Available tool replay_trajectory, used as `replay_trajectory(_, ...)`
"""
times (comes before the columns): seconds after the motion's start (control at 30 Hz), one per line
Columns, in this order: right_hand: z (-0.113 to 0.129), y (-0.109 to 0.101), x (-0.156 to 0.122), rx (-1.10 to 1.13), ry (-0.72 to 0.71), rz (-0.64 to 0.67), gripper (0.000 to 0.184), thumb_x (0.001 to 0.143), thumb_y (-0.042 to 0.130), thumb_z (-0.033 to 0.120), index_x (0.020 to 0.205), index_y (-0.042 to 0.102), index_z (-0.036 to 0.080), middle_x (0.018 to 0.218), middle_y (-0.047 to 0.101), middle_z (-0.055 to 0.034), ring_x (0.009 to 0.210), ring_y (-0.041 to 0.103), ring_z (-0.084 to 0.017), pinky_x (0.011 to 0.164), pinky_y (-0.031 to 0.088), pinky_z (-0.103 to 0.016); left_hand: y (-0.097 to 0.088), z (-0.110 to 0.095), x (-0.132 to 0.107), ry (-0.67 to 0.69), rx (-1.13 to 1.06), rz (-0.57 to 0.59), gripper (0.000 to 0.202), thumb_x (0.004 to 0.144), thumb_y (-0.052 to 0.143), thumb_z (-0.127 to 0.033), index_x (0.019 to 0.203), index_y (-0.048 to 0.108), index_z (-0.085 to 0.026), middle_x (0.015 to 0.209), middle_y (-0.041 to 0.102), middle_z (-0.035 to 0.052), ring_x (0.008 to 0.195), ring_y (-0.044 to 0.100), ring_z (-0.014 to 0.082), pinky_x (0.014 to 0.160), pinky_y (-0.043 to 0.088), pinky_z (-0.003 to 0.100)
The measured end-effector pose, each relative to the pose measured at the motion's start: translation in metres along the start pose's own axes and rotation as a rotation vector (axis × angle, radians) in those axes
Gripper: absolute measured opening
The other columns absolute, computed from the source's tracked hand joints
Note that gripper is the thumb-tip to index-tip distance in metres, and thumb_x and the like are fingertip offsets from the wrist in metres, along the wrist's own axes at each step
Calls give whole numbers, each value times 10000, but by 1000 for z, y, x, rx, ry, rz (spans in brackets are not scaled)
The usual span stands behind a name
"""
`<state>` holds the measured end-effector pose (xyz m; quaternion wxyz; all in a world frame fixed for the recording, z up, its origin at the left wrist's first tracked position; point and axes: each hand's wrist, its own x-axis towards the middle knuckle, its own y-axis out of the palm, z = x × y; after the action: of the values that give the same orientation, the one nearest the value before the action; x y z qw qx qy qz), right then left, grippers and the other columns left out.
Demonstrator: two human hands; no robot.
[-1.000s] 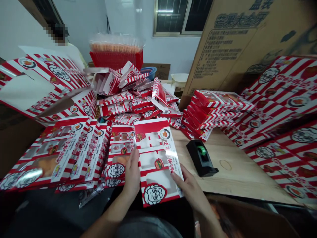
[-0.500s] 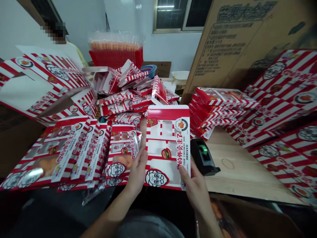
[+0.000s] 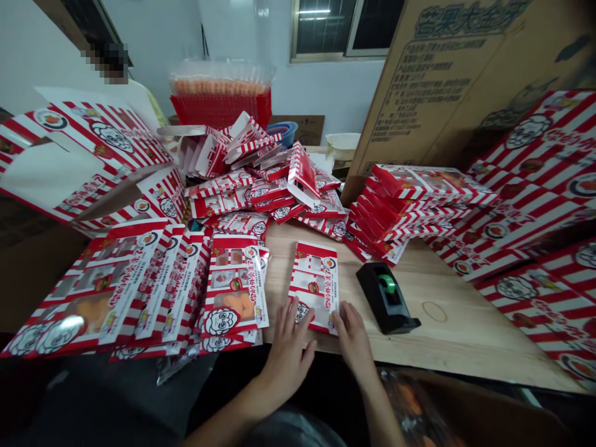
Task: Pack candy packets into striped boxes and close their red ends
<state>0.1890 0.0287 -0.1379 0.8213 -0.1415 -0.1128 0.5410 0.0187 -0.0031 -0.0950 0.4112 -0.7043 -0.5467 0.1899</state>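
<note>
Flat red-and-white striped cardboard sleeve (image 3: 313, 284), printed with a cartoon face and cut-out windows, lying on the pale wooden tabletop (image 3: 447, 332), directly ahead of the fingertips and touched by both hands along its lower edge.

Left hand (image 3: 288, 355): fingers (image 3: 292, 329) spread, tips against the sleeve's lower-left edge, no pinch. Right hand (image 3: 354, 338): fingers (image 3: 345, 321) close together, slightly curled, resting on the lower-right corner, no pinch visible.

Just beside the left fingers: overlapping rows of red-and-white window packs (image 3: 233, 285) with orange contents showing. Beyond the fingertips: heaped pile of smaller striped sleeves (image 3: 261, 186). Near the right fingers: black tape dispenser with a green-cored roll (image 3: 385, 297). Farther right of them: stack of red-edged folded boxes (image 3: 395, 211) and large flat striped sheets (image 3: 526, 186), in front of a tan cardboard carton (image 3: 447, 81) with dark print.
</note>
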Motion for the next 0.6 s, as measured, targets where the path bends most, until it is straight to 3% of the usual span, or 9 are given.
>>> replay_trajectory(0.1, -4, -1, -4, -28, -74, -4, 574, 807, 458, 578, 1125, 585, 118, 1216, 567, -207, 1137, 524, -297, 990, 391, -497, 17, 16, 0, 85, 188, 72, 550, 874, 479, -191, 1400, 322, -221, 1503, 282, 137, 1405, 175, 298, 1076, 292, 556)
replay_trajectory(0.23, -4, -4, -8, -86, -168, -38, 460, 854, 423, 498, 1050, 610, 126, 1114, 619, -182, 1060, 561, -274, 971, 404, -482, 29, 27, 1, 154, 318, 48, 600, 894, 478, -298, 1438, 231, -246, 1505, 294, 84, 1396, 225, 261, 1093, 294, 511)
replay_trajectory(0.37, -6, -2, -10, -135, -224, -80, 438, 873, 399, 480, 1028, 614, 131, 1077, 633, -176, 1024, 574, -271, 940, 418, -481, 31, 29, 1, 168, 351, 31, 601, 906, 443, -380, 1445, 212, -248, 1518, 266, 65, 1402, 209, 255, 1097, 289, 495)
replay_trajectory(0.6, -6, 2, -10, -192, -279, -124, 437, 887, 378, 486, 1006, 616, 140, 1033, 650, -168, 972, 595, -266, 898, 440, -465, 31, 30, 0, 169, 333, 24, 603, 910, 435, -365, 1450, 192, -252, 1525, 246, 58, 1410, 184, 238, 1112, 261, 472)
